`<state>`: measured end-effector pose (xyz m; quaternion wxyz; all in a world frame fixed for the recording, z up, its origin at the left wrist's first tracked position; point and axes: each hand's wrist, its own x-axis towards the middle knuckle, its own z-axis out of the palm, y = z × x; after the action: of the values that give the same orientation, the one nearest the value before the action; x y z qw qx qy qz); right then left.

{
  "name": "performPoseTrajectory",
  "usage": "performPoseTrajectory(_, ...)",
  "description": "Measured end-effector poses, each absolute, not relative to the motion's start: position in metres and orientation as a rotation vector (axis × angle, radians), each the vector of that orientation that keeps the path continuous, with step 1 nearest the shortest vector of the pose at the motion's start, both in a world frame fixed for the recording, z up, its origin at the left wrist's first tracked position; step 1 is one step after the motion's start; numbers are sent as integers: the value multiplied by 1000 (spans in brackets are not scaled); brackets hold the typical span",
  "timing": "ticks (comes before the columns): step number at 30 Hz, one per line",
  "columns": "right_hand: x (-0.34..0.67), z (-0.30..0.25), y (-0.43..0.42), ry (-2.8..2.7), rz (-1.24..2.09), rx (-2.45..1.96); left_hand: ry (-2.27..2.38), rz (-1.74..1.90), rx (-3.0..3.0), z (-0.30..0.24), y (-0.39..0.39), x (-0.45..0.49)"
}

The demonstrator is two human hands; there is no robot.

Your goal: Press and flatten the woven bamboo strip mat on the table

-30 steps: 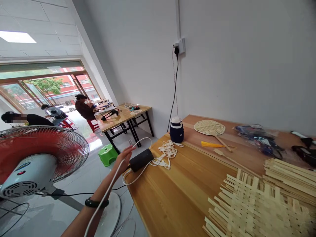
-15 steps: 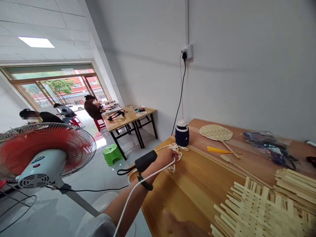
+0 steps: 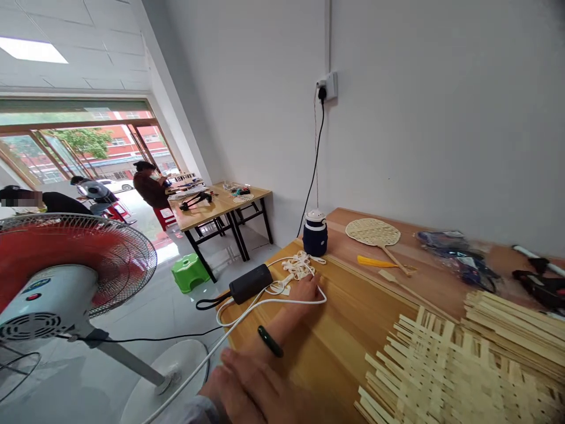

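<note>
On the wooden table (image 3: pixel 335 353), one hand (image 3: pixel 306 290) rests on tangled white cord (image 3: pixel 300 266), its grip's hold unclear.

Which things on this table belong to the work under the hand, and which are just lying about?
Belonging: the hand, the white cable, the tangled cream cord, the black cylinder.

Lying about: the navy flask, the woven bamboo fan, the bamboo strip weave, the plastic bag.
</note>
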<state>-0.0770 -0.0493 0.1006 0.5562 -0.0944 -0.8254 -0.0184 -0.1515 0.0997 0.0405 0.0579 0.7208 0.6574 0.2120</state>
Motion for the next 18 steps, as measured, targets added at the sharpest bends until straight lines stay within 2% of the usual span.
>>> performPoseTrajectory(3,-60,108,-28,-1971,-84,-241,1944,831,2148,32,95,-151)
performPoseTrajectory(8,-19,96,-13,-1969,34,-452,1764,1194,1979,17,73,-169)
performPoseTrajectory(13,41,84,-16,-2034,156,-736,1732,1150,1922,26,25,-173)
performPoseTrajectory(18,125,57,-12,-1918,38,-1155,1357,927,2070,50,-10,-133)
